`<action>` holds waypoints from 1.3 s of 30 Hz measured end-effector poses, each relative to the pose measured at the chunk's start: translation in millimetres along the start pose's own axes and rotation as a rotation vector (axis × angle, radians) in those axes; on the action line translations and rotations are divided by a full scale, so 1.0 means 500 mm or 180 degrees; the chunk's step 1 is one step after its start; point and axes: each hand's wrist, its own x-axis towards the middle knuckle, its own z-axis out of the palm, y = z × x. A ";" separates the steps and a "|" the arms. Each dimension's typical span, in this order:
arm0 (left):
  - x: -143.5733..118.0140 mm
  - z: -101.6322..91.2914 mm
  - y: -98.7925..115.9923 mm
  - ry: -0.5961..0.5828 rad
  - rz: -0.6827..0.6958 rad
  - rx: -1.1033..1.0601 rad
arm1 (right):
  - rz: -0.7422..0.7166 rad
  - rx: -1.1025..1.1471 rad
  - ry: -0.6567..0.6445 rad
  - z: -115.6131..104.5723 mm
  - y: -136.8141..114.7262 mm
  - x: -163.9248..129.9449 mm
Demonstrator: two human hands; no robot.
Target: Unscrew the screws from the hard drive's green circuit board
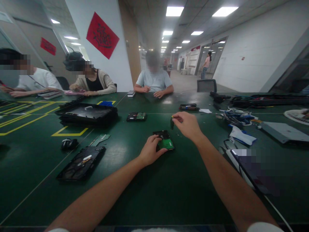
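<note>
Left hand [151, 149]: thumb and fingers set around the hard drive [165, 140], holding it flat on the green table [135, 199], circuit board [167, 145] up. Right hand [188, 125]: thumb and fingertips pinch a small dark tool [172, 124], possibly a screwdriver, too blurred to confirm; it points down near the drive's far right corner. Second drive [136, 116]: farther off, to the left, near a black casing [101, 113].

The bare left hand [151, 150] covers part of the black-and-green rectangular hard drive [167, 143]. Right of that drive, the slender dark object [172, 123] in the bare right hand [187, 125] is too blurred to identify, the tiny pale specks [178, 134] too small. Far right of it, a round white slotted object [291, 114] is cut off by the edge.
</note>
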 end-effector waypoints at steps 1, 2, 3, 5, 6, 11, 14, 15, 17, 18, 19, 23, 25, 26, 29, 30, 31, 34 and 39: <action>0.000 0.000 0.000 -0.0006 -0.0007 -0.0014 | 0.0031 -0.0020 0.0018 0.000 0.000 0.000; 0.000 0.000 0.000 -0.0016 -0.0016 -0.0025 | 0.0082 -0.0028 0.0042 0.000 0.000 0.000; 0.000 0.000 0.000 -0.0020 -0.0032 -0.0031 | 0.0146 -0.0027 0.0066 0.001 0.000 -0.001; 0.001 0.000 -0.001 -0.0029 -0.0058 -0.0028 | 0.0261 -0.0006 0.0095 0.002 0.000 -0.001; 0.002 0.000 -0.002 -0.0036 -0.0065 -0.0021 | 0.0285 -0.0002 0.0097 0.002 0.000 -0.002; 0.002 -0.001 -0.002 -0.0078 -0.0056 0.0005 | 0.0112 -0.0166 0.0041 -0.001 0.002 -0.002; 0.001 -0.001 -0.002 -0.0070 -0.0041 -0.0004 | 0.0078 -0.0298 0.0024 -0.002 0.002 -0.001; 0.001 -0.001 -0.002 -0.0068 -0.0040 -0.0009 | 0.0113 -0.0300 0.0032 -0.002 0.002 -0.001; 0.001 -0.001 -0.002 -0.0061 -0.0049 -0.0016 | 0.0227 -0.0241 0.0062 0.000 0.002 -0.001; 0.001 -0.001 -0.001 -0.0063 -0.0051 -0.0020 | 0.0282 -0.0194 0.0077 0.001 0.002 -0.001; 0.001 -0.002 0.000 -0.0063 -0.0054 -0.0025 | 0.0318 -0.0148 0.0087 0.001 0.002 -0.001; 0.002 -0.002 0.002 -0.0054 -0.0053 -0.0038 | 0.0191 -0.0103 0.0038 0.000 0.000 -0.001; 0.002 -0.002 0.002 -0.0039 -0.0051 -0.0032 | 0.0074 -0.0208 -0.0015 -0.002 0.000 -0.001; 0.002 -0.001 0.002 -0.0032 -0.0050 -0.0026 | 0.0030 -0.0269 -0.0034 -0.003 -0.001 -0.001; 0.002 0.000 0.001 -0.0025 -0.0056 -0.0007 | 0.0007 -0.0335 0.0000 -0.003 0.000 -0.001; 0.002 0.000 0.000 -0.0030 -0.0059 -0.0006 | 0.0047 -0.0310 0.0036 -0.002 0.001 0.000; 0.002 0.000 0.000 -0.0037 -0.0059 -0.0007 | 0.0104 -0.0268 0.0070 0.000 0.002 0.000; 0.001 -0.002 0.001 -0.0059 -0.0057 -0.0018 | 0.0243 -0.0142 0.0097 0.003 0.004 0.000; 0.001 -0.008 0.004 -0.0074 -0.0065 -0.0041 | 0.0095 -0.0185 0.0053 0.001 0.003 -0.001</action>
